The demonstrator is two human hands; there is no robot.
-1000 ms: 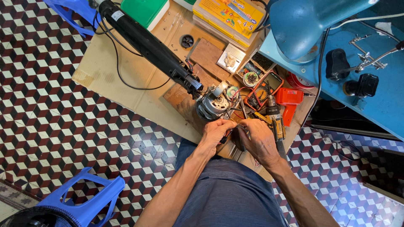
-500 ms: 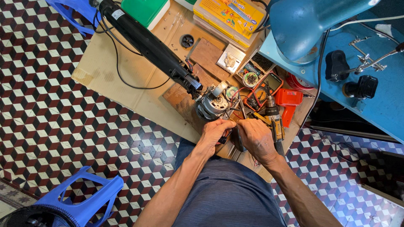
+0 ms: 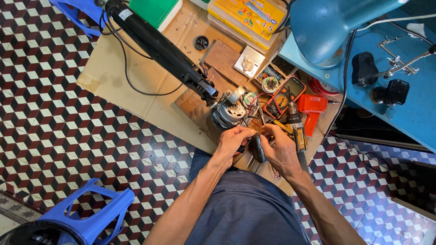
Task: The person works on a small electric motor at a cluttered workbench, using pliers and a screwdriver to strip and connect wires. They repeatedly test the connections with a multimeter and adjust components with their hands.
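Note:
My left hand [image 3: 234, 143] and my right hand [image 3: 280, 149] meet close together over the front of a wooden board [image 3: 195, 106]. Between them they pinch a small dark cylindrical part [image 3: 260, 149] with thin wires running off it. Just beyond my fingers lies a grey electric motor [image 3: 228, 112] joined to a long black tube [image 3: 156, 45]. A tool with a yellow and black handle [image 3: 298, 132] lies against my right hand's far side.
Cardboard [image 3: 118, 86] covers the patterned tile floor. A multimeter [image 3: 286, 97], a red glue gun [image 3: 313, 106], a yellow box [image 3: 247, 16] and a green box [image 3: 156, 10] lie behind. A blue lamp shade [image 3: 324, 27] hangs over a blue table [image 3: 408, 95]. Blue plastic stools [image 3: 88, 218] stand at lower left.
Both hands stay at the same spot, with only slight finger shifts around the small part. Nothing else has moved.

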